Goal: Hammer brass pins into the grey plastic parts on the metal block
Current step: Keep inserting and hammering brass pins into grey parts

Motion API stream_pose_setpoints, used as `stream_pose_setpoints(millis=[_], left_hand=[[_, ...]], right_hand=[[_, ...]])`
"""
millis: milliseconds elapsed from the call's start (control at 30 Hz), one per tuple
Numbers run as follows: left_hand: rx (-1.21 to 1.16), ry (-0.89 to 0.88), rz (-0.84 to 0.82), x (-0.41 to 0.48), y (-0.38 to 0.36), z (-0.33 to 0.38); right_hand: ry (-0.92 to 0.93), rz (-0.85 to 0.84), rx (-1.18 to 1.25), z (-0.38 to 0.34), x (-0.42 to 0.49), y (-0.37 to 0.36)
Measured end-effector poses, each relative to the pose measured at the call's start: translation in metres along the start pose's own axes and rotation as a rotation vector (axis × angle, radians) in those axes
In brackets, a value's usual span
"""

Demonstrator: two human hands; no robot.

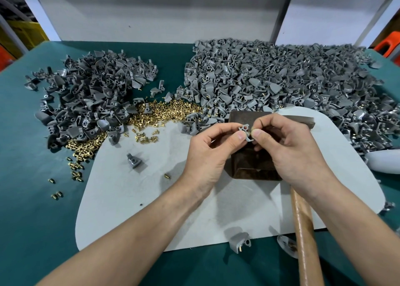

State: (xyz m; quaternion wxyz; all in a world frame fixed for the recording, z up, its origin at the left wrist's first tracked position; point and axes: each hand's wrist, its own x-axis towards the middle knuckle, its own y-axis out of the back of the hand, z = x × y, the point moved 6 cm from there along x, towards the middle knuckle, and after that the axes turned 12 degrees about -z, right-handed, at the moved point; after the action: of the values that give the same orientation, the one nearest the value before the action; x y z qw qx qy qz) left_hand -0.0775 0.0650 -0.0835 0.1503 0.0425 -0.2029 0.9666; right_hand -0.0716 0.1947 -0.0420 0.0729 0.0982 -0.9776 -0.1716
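My left hand (213,150) pinches a small grey plastic part (245,132) between thumb and fingers, held up above the dark metal block (255,166). My right hand (290,149) pinches a brass pin (251,132) against the part's right side. The hammer lies under my right wrist, its wooden handle (305,238) running toward me and its steel head (303,121) resting past the block. Loose brass pins (164,113) are heaped left of the block.
A pale grey mat (134,199) covers the green table (36,210). A heap of grey parts (91,95) sits at the back left and a larger heap with pins fitted (281,77) at the back right. Single parts lie on the mat (135,160) and at its front edge (239,241).
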Motion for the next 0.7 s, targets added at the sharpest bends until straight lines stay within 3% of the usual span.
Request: stream_pose_setpoints(millis=[700], left_hand=[[0.022,0.013,-0.008,-0.0001,0.0005,-0.0010]], right_hand=[[-0.011,0.001,-0.036,0.0008,0.0006,0.0012]])
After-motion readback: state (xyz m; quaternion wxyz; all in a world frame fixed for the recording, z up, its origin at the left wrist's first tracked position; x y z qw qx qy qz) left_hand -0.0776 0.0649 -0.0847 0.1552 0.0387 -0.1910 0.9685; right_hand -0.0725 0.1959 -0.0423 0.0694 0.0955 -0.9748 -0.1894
